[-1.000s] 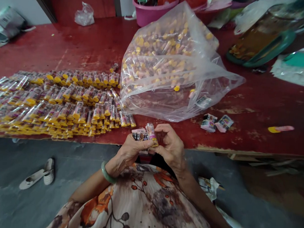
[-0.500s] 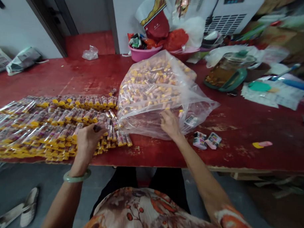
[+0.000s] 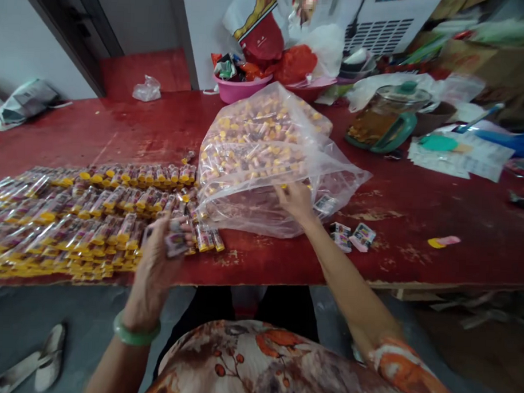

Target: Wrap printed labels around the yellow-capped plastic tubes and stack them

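My left hand (image 3: 159, 253), blurred by motion, holds a small printed packet (image 3: 176, 243) in front of the stacked clear tubes with yellow ends (image 3: 100, 231). My right hand (image 3: 296, 203) is at the mouth of a large clear plastic bag (image 3: 332, 167), its fingers pinched together. A bit of yellow shows at those fingertips, apparently the end of a small pink-and-yellow tube. Many such tubes (image 3: 264, 128) fill the bag. Two small printed packets (image 3: 340, 238) lie on the red table just right of the bag, and one loose pink-and-yellow tube (image 3: 444, 242) lies farther right.
Behind the bag stands a pink basin (image 3: 242, 91) with packages in it. A glass teapot (image 3: 383, 117) with a green handle is at the back right, beside papers (image 3: 444, 160). The red table's (image 3: 259, 271) front edge runs close to my body.
My left hand has drawn back from the tube stack towards me and turned, bringing the printed packet into view. My right hand stays at the bag's mouth. The whole view has shifted slightly.
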The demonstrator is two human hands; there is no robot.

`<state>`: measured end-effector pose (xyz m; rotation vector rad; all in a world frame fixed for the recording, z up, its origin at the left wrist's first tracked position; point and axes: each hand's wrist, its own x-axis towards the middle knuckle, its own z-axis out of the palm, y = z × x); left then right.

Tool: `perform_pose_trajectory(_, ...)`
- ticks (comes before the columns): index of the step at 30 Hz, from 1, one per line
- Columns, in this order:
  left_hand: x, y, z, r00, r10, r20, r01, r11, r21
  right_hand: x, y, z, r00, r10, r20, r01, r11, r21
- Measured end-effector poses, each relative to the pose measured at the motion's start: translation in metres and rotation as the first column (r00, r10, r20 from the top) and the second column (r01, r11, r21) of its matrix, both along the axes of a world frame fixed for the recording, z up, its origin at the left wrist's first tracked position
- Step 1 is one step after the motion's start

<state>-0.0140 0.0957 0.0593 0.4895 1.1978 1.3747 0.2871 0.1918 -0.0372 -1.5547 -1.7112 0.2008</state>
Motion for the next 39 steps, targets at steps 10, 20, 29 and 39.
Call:
perform_pose_trajectory(10, 0.074, -0.035, -0.066, 0.936, -0.315, 0.157, 0.343, 0.918, -0.198, -0.070, -0.162, 0.005, 0.901, 0.094, -0.423, -0.084, 0.996, 0.044)
perform_pose_trajectory(20, 0.091, -0.043, -0.071, 0.916, -0.363, 0.172, 0.390, 0.906, -0.165, -0.081, -0.170, 0.030, 0.687, -0.013, -0.727, -0.223, 0.948, -0.228)
perform_pose_trajectory(29, 0.079, -0.045, -0.071, 0.898, -0.373, 0.235, 0.426, 0.869, -0.251, -0.063, -0.184, 0.024, 0.270, -0.216, -0.939, -0.447, 0.835, -0.320)
perform_pose_trajectory(39, 0.083, -0.047, -0.074, 0.904, -0.343, 0.256, 0.396, 0.896, -0.199, -0.061, -0.198, 0.031, 0.275, -0.260, -0.926, -0.417, 0.835, -0.359)
